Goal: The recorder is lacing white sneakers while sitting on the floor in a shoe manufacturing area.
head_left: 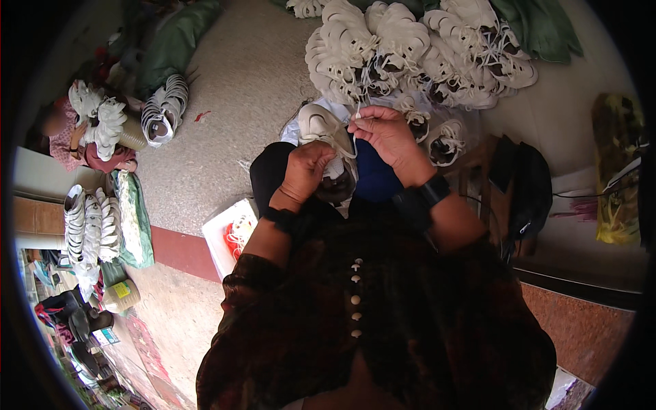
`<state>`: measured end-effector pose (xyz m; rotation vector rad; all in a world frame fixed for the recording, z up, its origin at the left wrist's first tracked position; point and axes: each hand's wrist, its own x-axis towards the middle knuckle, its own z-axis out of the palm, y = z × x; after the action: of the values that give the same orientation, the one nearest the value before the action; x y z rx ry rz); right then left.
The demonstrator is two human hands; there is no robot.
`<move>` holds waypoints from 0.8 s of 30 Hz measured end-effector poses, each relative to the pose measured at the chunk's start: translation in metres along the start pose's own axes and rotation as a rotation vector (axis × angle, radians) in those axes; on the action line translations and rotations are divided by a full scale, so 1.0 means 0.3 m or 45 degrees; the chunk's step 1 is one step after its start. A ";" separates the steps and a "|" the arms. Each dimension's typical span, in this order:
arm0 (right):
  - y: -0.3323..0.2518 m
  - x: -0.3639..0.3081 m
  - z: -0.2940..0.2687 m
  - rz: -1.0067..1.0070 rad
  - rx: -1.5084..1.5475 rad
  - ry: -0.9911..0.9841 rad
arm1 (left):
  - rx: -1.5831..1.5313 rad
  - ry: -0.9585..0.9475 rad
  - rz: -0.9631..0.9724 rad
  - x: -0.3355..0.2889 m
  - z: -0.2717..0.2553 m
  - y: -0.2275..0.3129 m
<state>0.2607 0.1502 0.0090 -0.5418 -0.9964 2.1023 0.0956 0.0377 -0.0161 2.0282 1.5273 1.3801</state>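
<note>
A cream-white shoe (318,124) lies across my lap, its toe pointing away from me and its dark opening nearest me. Closed at the shoe's left side, my left hand (305,171) pinches with thumb and forefinger near the lacing; it seems to have hold of the lace, though the fingers cover the spot. My right hand (388,137) is raised just right of the shoe, thumb and forefinger pinched on a white shoelace (355,145). That lace runs down from the right fingertips toward the shoe.
Beyond my lap, many white shoes (369,48) are heaped, with loose laces. A white box (217,236) of laces stands by my left forearm. At far left a person (65,137) sits with white shoes, near more stacked shoes (92,222). A black bag (533,191) is at right.
</note>
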 end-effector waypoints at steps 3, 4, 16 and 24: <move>0.054 -0.006 0.031 0.122 -0.146 -0.008 | -0.441 -0.024 -0.281 0.007 -0.101 0.139; 0.063 -0.006 0.046 0.114 -0.175 -0.097 | -0.513 -0.131 -0.196 0.016 -0.128 0.202; 0.036 -0.066 0.252 0.183 -0.718 -0.452 | -0.883 0.399 -0.623 -0.021 -0.157 0.151; 0.034 -0.071 0.222 0.160 -0.900 -0.602 | -1.139 0.250 -0.818 -0.054 -0.152 0.110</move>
<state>0.2279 0.0976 0.0428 -0.4485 -2.0555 1.9888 0.0796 -0.0045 0.0212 0.8063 1.1316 1.5756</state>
